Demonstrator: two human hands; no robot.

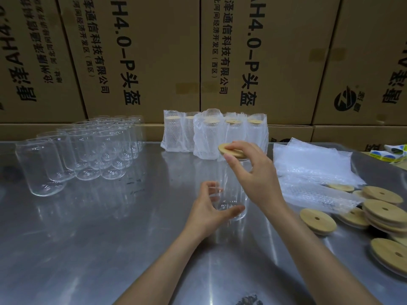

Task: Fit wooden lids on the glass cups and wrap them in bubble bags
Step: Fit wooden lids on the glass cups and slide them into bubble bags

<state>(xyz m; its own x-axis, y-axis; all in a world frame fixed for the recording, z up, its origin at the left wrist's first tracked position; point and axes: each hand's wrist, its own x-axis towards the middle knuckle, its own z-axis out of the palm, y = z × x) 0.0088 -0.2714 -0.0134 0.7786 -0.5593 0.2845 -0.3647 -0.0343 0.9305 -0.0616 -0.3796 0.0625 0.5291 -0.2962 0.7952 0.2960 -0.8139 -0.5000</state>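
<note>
The right hand (253,172) covers the near part of the wooden lid (231,149) and the rim of the glass cup (231,194) beneath it. At the right edge, the lid pile (383,210) and a sticker roll (389,154) are cut off. The rearmost bare cups (114,119) blur together, too clear to count.

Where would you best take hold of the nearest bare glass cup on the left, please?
Grip the nearest bare cup around its straight mid-wall, coming from its open front-left side. Other cups crowd its right and rear, and it seems to stand mouth-down, so there is no rim on top to pinch.
</note>
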